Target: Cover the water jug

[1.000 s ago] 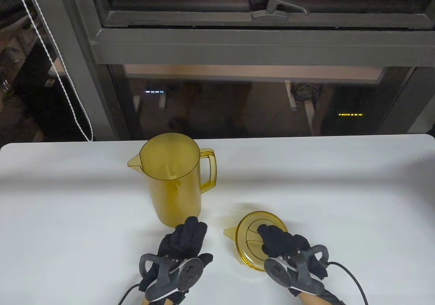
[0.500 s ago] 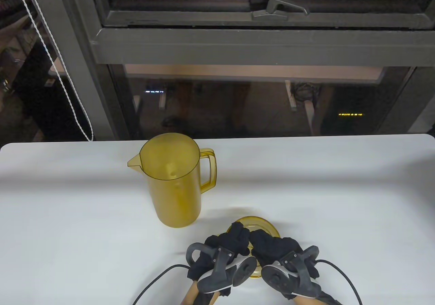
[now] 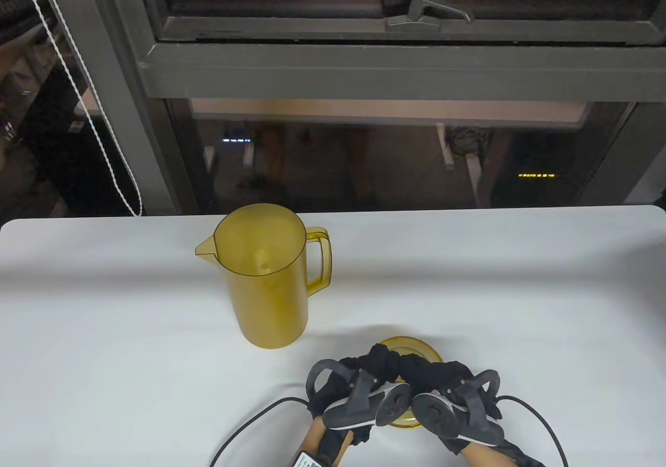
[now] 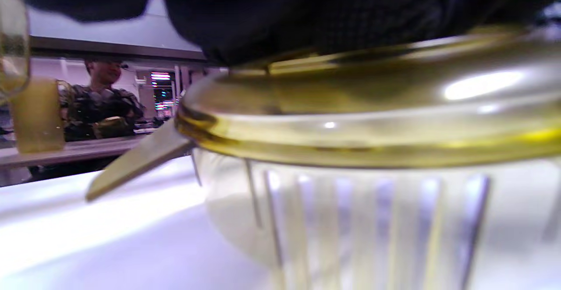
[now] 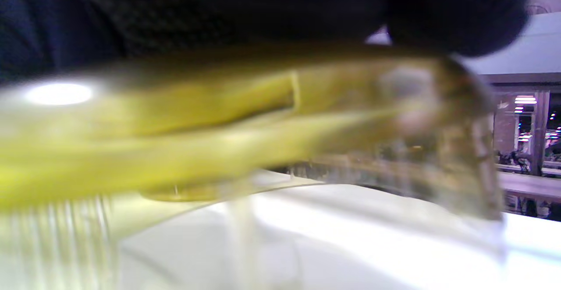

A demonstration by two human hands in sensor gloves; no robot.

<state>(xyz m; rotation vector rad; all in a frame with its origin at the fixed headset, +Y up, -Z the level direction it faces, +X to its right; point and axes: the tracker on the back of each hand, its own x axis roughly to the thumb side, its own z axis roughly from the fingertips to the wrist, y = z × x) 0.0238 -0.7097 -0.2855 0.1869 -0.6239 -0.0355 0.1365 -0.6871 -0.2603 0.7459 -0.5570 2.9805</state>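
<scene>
The amber translucent water jug [image 3: 265,274] stands upright and uncovered at the table's middle left, spout to the left, handle to the right. Its round amber lid [image 3: 411,343] lies near the front edge, right of the jug. Both gloved hands meet on top of it: my left hand [image 3: 377,360] from the left, my right hand [image 3: 416,368] from the right, fingers curled over the lid. Most of the lid is hidden under them. In the left wrist view black fingers [image 4: 307,14] lie on the lid [image 4: 350,119]. In the right wrist view fingers [image 5: 219,9] wrap over the lid [image 5: 197,123].
The white table [image 3: 520,290] ends at a dark window frame [image 3: 364,66] behind the jug. A white blind cord [image 3: 104,139] hangs at the far left. Tracker cables [image 3: 244,430] trail off the front edge. A person [image 4: 105,106] shows far off in the left wrist view.
My left hand left the jug's base and moved right onto the lid, joining the right hand. The lid shifted slightly to the right under both hands.
</scene>
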